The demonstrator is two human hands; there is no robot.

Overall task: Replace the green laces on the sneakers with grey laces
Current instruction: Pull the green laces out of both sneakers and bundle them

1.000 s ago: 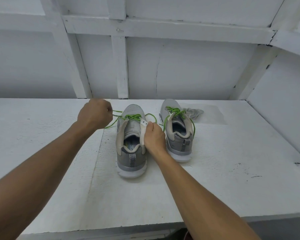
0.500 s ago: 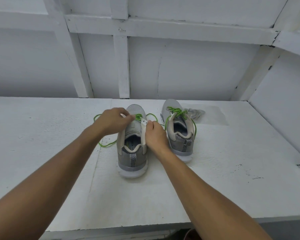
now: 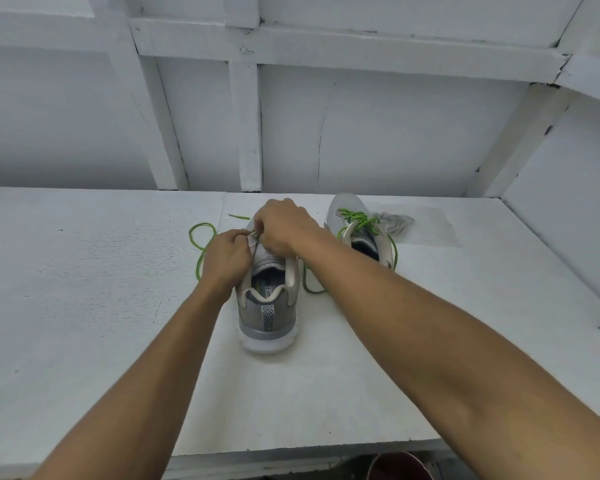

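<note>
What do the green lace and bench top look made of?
Green lace: thin round cord, likely woven synthetic; it holds springy loops. Bench top: matte white-painted board, probably wood; scuffs and a panel seam show.

A white-painted tabletop (image 3: pixel 84 306) fills the foreground, scuffed in places. Behind it stands a white board wall (image 3: pixel 395 133) braced with white beams (image 3: pixel 245 126). The light is soft and even.

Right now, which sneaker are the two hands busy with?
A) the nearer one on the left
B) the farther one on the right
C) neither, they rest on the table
A: the left hand and right hand have their fingers curled at the top eyelets of the nearer sneaker, whose green lace trails loose; the farther sneaker stands untouched.
</note>
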